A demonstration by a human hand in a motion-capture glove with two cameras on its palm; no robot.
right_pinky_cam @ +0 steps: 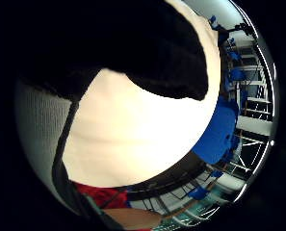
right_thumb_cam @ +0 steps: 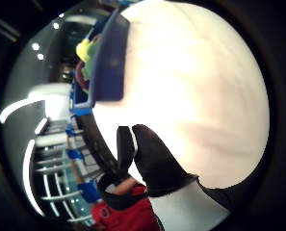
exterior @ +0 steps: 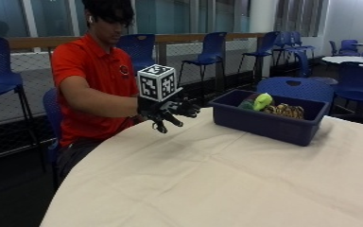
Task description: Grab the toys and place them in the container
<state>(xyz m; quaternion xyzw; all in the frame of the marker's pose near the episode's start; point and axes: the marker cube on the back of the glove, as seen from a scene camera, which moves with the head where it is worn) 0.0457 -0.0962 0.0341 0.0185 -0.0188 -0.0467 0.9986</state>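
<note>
Outside view is showing a person in a red shirt sitting at a round worktop covered with a pale cloth. The gloved right hand is hovering above the near edge of the worktop, close to the person's chest, with the forearm lying across the body. Its fingers are spreading apart and hanging loosely, pointing towards the container and holding nothing.

A dark blue container is sitting on the worktop, near the hand but apart from it. Toys are lying inside it: a green and yellow toy is poking above the rim towards the middle, and a brownish toy is lying just beside it. What kind of toys they are cannot be told.

Thumb side palm view is looking across the pale cloth at the container's blue wall, with the green and yellow toy showing over its rim, and a black gloved finger is reaching over the cloth without touching anything.

Little finger side palm view is showing mostly the pale cloth under a dark gloved shape.

Blue chairs are standing behind the person
</note>
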